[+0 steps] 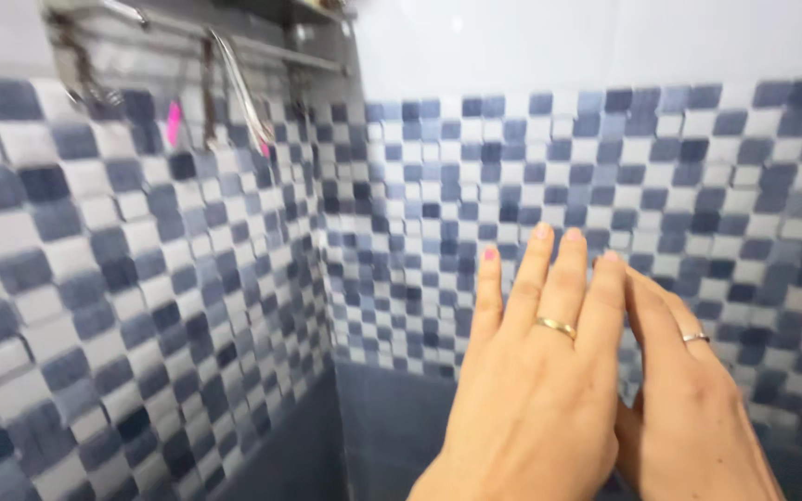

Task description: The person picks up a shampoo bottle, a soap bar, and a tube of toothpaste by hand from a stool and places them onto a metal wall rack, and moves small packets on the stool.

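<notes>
Nearest to us, low in the frame, our left hand [536, 390] is raised flat with the back toward the camera, fingers straight and close together, pointing up. It carries a plain gold ring [555, 326] on one finger, and the nails show pink polish. It grasps nothing; the palm is released and spread. Our right hand [693, 408] sits just beside it, partly tucked behind its edge, turned more side-on, fingers also extended and angled up to the left, with a thinner ring [695, 338] on one finger. It too is unclenched and carries nothing. The two hands appear to touch or overlap along their inner edges. We cannot tell whether the fingertips press the wall or merely hover before it. Ahead of both hands is a mosaic tile wall [512, 167] of small squares in dark blue, grey-blue and white, meeting a second tiled wall [141, 278] at a corner to the left. Above the mosaic the surface turns plain white. Below the mosaic a dark grey band [392, 417] runs along the base. High on the left wall a metal rail [262, 46] holds hanging utensils [239, 93], blurred, with a pink bit among them.
</notes>
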